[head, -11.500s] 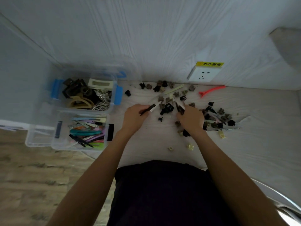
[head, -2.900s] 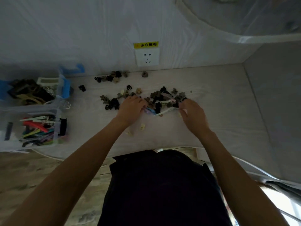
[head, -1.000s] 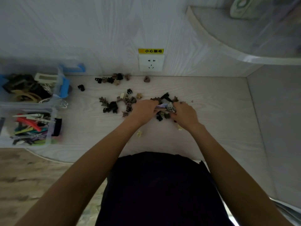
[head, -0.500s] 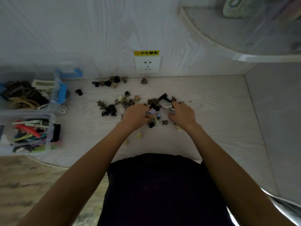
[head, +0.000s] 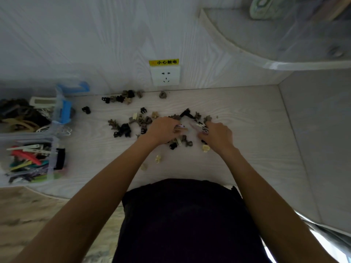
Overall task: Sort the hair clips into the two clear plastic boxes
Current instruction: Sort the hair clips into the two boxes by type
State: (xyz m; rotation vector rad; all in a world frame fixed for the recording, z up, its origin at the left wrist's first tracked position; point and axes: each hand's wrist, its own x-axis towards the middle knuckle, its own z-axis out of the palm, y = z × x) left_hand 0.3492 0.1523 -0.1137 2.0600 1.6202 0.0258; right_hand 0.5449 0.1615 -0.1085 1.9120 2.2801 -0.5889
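Note:
Several small dark and beige claw clips (head: 144, 120) lie scattered on the white table. My left hand (head: 163, 130) rests in the pile with curled fingers and holds a flat pale clip (head: 179, 127). My right hand (head: 218, 134) pinches a patterned white clip (head: 201, 126) at its fingertips. At the far left stand two clear plastic boxes: the rear box (head: 57, 103) holds large dark and beige clips, the near box (head: 49, 160) holds several flat coloured clips.
A wall socket (head: 165, 75) with a yellow label sits behind the pile. More small clips (head: 121, 97) lie along the wall. A curved shelf (head: 266, 54) overhangs the upper right. The table's rounded front edge (head: 76, 196) borders wooden floor at lower left.
Both hands have shifted slightly apart in the pile. The left hand holds a flat clip, and the right hand has lifted a patterned clip from the heap.

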